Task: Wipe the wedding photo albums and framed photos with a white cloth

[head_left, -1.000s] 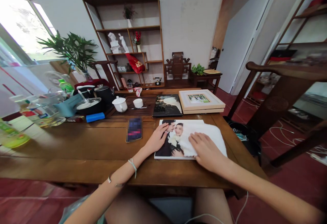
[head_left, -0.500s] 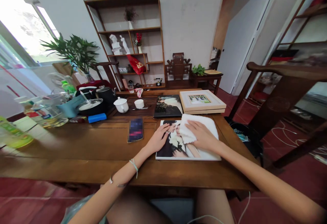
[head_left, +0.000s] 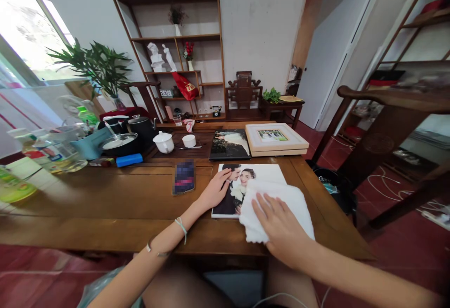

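A wedding photo print [head_left: 242,181] lies flat near the front edge of the wooden table [head_left: 105,200]. My left hand [head_left: 214,191] rests open on the print's left edge, fingers spread. A white cloth [head_left: 281,205] covers the print's lower right part and hangs towards the table's front edge. My right hand [head_left: 277,226] lies flat on the cloth, fingers stretched out. A phone [head_left: 183,176] sits on the table just left of my left hand.
Behind the print lie a dark photo print [head_left: 230,144] and a stack of framed pictures [head_left: 276,139]. A tea tray with white cups [head_left: 164,142], a kettle [head_left: 142,127] and bottles [head_left: 52,151] fill the left. A wooden chair [head_left: 386,130] stands at the right.
My right hand has drawn the white cloth from the print's upper right down to its lower right corner, near the table's front edge. My left hand has stayed on the print's left edge.
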Available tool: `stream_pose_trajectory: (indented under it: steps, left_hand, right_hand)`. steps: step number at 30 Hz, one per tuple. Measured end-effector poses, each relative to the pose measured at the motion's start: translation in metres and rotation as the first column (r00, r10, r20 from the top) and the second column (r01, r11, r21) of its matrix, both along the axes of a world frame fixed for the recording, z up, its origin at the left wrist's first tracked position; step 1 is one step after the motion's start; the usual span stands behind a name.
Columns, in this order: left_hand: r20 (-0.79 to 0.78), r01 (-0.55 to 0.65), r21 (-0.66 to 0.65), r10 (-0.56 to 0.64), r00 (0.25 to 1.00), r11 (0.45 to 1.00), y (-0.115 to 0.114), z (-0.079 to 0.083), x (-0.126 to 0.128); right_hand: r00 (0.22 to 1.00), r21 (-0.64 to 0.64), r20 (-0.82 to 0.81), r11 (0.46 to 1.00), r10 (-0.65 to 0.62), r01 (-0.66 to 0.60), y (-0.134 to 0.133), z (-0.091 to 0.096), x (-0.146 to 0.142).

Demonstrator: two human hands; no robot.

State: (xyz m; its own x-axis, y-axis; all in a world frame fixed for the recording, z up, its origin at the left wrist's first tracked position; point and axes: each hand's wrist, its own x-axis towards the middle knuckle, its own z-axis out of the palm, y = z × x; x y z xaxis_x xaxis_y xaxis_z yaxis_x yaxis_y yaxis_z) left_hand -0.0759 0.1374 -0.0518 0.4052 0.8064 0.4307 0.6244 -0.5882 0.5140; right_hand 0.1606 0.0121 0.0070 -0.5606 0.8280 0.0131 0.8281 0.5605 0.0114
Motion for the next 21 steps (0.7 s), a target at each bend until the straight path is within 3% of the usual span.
stream_pose_trajectory:
  steps: [2,4,14,17,21]
  left_hand:
    - [-0.005,0.003,-0.002,-0.003,1.0,1.0,0.0,0.0,0.0]
    - [-0.017,0.002,0.0,-0.002,1.0,1.0,0.0,0.0,-0.001]
    - [-0.036,-0.014,0.015,0.015,0.999,1.0,0.0,0.0,0.0]
    - [-0.034,-0.013,0.025,0.014,0.999,1.0,0.0,-0.001,-0.001]
    - [-0.033,-0.012,0.028,0.013,0.999,1.0,0.001,-0.003,-0.001]
  right_hand:
    - [0.998,-0.03,-0.017,0.998,0.054,-0.055,-0.012,0.001,-0.002]
    - [0.996,-0.047,-0.039,0.995,0.083,-0.084,-0.005,0.001,0.0]
    - [0.969,0.108,-0.198,0.986,0.149,-0.129,0.131,-0.012,0.035]
    - [0.967,0.136,-0.221,0.985,0.131,-0.102,0.153,-0.015,0.039]
    - [0.967,0.15,-0.225,0.985,0.12,-0.088,0.159,-0.011,0.039]
